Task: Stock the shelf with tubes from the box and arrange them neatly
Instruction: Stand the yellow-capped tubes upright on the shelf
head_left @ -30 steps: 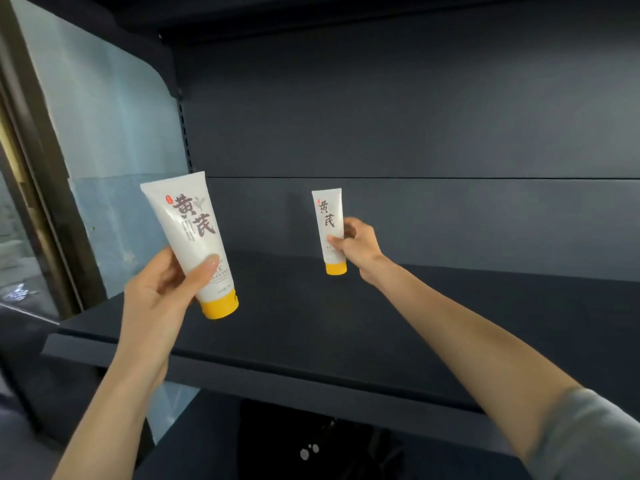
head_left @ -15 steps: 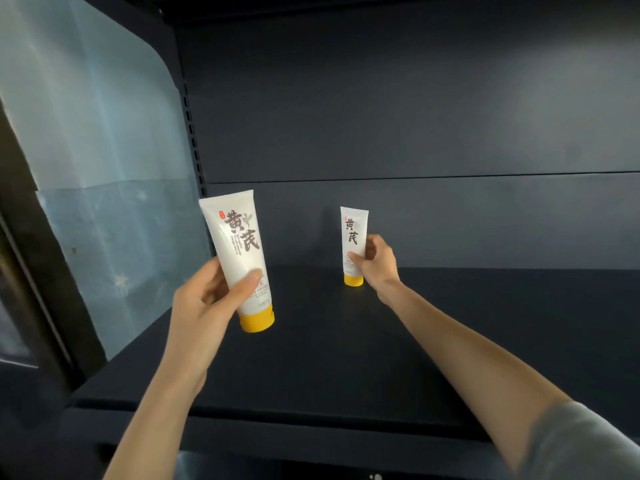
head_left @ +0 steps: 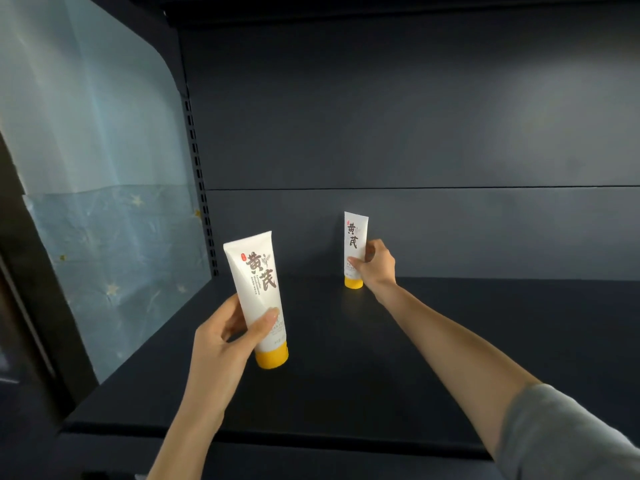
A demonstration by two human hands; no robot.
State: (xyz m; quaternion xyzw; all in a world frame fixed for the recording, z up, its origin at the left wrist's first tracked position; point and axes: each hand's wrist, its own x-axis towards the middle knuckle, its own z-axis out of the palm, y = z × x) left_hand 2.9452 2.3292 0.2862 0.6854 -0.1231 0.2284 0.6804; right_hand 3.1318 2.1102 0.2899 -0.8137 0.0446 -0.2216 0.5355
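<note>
Fingers (head_left: pixel 268 317) of left hand (head_left: pixel 221 344) wrap near tube (head_left: pixel 256 289) low at 8 o'clock; right hand (head_left: pixel 379 265) pinches far tube (head_left: pixel 355 237) cap-down on shelf (head_left: pixel 381 375) at 12. Probably light and squishy, so grip near the cap.

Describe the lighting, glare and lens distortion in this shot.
Head view: dim overall, with a soft light patch at the upper right of the back panel; the shelf board shows a faint sheen under the far tube that the right hand holds; wide-angle bending curves the slotted upright; the near tube in the left hand reads sharp.
</note>
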